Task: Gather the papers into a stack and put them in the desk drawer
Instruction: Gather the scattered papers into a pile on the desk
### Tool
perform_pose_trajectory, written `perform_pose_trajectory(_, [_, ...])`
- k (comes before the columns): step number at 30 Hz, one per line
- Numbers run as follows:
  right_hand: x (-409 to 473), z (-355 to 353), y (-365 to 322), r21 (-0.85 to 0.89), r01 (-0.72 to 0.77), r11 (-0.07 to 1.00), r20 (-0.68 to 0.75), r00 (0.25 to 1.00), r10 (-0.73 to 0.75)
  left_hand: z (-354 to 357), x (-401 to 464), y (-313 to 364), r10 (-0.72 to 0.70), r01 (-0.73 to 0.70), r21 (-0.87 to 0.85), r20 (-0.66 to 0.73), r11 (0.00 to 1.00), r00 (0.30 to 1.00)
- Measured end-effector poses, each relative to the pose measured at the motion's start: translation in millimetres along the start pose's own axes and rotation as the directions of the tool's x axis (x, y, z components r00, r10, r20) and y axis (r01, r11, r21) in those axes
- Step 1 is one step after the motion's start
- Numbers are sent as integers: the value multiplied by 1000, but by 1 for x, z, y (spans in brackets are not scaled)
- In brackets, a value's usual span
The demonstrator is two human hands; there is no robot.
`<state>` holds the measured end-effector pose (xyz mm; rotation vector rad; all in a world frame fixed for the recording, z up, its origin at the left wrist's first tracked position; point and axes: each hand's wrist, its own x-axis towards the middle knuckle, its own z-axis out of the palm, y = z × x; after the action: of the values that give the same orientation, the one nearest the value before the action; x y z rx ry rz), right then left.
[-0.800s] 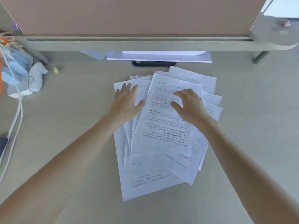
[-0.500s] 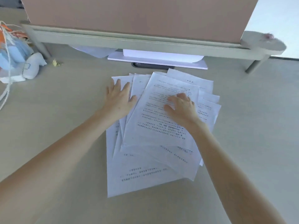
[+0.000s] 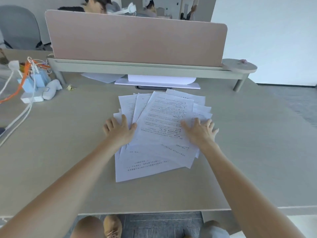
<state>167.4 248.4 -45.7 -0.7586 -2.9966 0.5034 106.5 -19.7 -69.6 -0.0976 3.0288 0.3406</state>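
Observation:
Several printed white papers [image 3: 161, 131] lie fanned and overlapping in the middle of the beige desk [image 3: 248, 152]. My left hand [image 3: 118, 130] rests flat on the pile's left edge, fingers spread, thumb on the top sheet. My right hand [image 3: 199, 131] lies flat on the pile's right side, fingers splayed toward the right edge. Neither hand has a sheet lifted. No desk drawer is in view.
A pink divider panel [image 3: 137, 42] on a low shelf [image 3: 145, 70] closes the back, with more white sheets [image 3: 159, 82] beneath it. Cables, chargers and a small white figure [image 3: 34, 86] crowd the far left. The desk's front edge is near my knees [image 3: 96, 225].
The view tilted up, so the pile sits lower in the frame. My right hand slid from the middle of the top sheet out to the right edge. The left hand shifted down the left edge.

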Motion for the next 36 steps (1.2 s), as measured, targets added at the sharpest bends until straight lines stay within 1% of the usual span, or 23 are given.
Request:
perform_pose_trajectory(3, [19,9,2,-48,11,999,-14,1000,-12,6,17,2,42,-41,19,-55,999,998])
perform_pose_trajectory(6, [41,15,-1,-84,95,992,-6,995,-96,8,39,6,99,-97,23,-54,995,994])
perform_pose_trajectory(10, [67,17,-7,-25,191,981,2,982,-191,2,64,12,169,-168,-44,18,985,986])
perform_pose_trajectory(13, [79,14,-15,58,225,973,7,974,-226,2,73,15,217,-214,-67,42,975,975])
perform_pose_trajectory(15, [83,11,-16,125,190,974,-2,982,-191,0,77,15,261,-257,-95,31,962,965])
perform_pose_trajectory(17, [84,12,-14,135,98,986,-35,995,-94,-1,82,13,287,-287,-126,-13,950,958])
perform_pose_trajectory(19, [85,20,-14,70,67,995,-74,995,-61,-2,85,14,256,-258,-103,-39,961,966])
perform_pose_trajectory(22, [86,29,-21,-30,138,990,-62,988,-140,-1,88,19,217,-217,-117,-20,969,976])
perform_pose_trajectory(25, [88,34,-28,-65,224,972,-75,970,-229,2,90,21,196,-196,-138,-11,971,980])
perform_pose_trajectory(27, [91,36,-32,-61,253,966,-51,965,-256,5,93,20,190,-192,-144,-30,971,981])
perform_pose_trajectory(29, [95,38,-39,-45,266,963,-28,963,-267,6,95,19,181,-185,-193,-38,964,983])
perform_pose_trajectory(32, [101,39,-51,-3,276,961,-32,961,-276,2,98,18,185,-191,-348,-50,918,981])
perform_pose_trajectory(34, [98,37,-53,66,228,971,-73,972,-223,0,96,15,158,-189,-442,-105,877,982])
perform_pose_trajectory(35, [95,35,-53,88,191,978,-99,978,-182,2,95,13,123,-177,-417,-153,892,980])
perform_pose_trajectory(36, [91,35,-52,80,158,984,-130,981,-147,4,94,11,84,-147,-333,-198,931,977])
